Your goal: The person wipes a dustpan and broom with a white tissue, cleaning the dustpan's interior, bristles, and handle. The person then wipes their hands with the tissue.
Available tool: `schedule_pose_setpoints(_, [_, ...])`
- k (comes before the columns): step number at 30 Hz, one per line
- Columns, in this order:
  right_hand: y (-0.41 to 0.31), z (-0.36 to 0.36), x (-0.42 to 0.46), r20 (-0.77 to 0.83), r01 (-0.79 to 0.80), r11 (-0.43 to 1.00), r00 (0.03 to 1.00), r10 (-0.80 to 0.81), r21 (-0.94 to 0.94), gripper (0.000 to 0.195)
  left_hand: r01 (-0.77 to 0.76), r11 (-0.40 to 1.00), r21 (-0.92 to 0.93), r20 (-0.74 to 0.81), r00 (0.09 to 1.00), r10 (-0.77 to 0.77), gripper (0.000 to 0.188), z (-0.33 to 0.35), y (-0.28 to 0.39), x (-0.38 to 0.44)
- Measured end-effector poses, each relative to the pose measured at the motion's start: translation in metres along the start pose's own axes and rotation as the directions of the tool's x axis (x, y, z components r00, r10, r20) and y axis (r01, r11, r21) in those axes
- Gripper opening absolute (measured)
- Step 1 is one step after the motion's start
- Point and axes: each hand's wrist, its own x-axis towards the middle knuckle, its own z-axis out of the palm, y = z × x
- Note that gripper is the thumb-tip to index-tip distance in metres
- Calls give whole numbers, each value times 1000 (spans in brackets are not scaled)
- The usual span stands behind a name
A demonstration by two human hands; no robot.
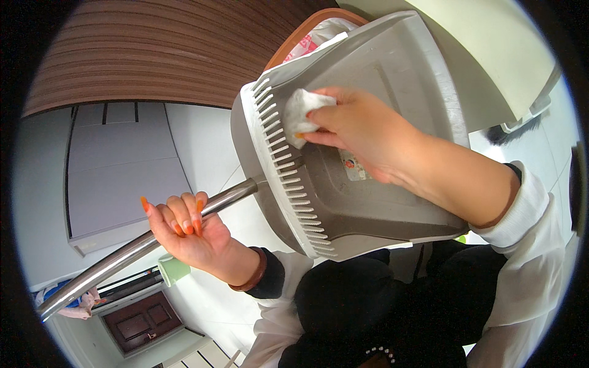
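A grey plastic dustpan [405,64] with a white comb of teeth [285,170] along one side fills the middle of the view, its inner face turned up. My right hand [354,124] pinches a crumpled white cloth or tissue [299,115] against the pan, close beside the teeth. The dustpan's shiny metal handle [124,253] runs down to the left. My left hand [193,230] is wrapped round this handle, palm up with the fingers curled. A label [352,163] on the pan lies partly under my right wrist.
Behind the dustpan is a brown-rimmed bin [294,39] with a plastic bag in it. A ribbed brown panel [161,55] spans the top left. Dark bristles [511,133] rest on the tiled floor at right. A green container [174,270] and a dark door [142,322] appear lower left.
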Motion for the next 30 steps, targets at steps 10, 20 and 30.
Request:
schedule_pose_setpoints(10, [-19, 8, -1, 72, 134, 990, 988, -137, 39, 30, -36, 999, 38, -9, 999, 36, 20, 10, -1, -8])
schedule_pose_setpoints(20, [-16, -3, -14, -110, -36, 998, 993, 30, -51, 32, -36, 999, 2, -16, 999, 36, 18, 2, 4, -4])
schedule_pose_setpoints(30, [-22, 30, -5, 42, 37, 999, 998, -37, -11, 31, -34, 999, 10, -10, 999, 34, 20, -4, 11, -6])
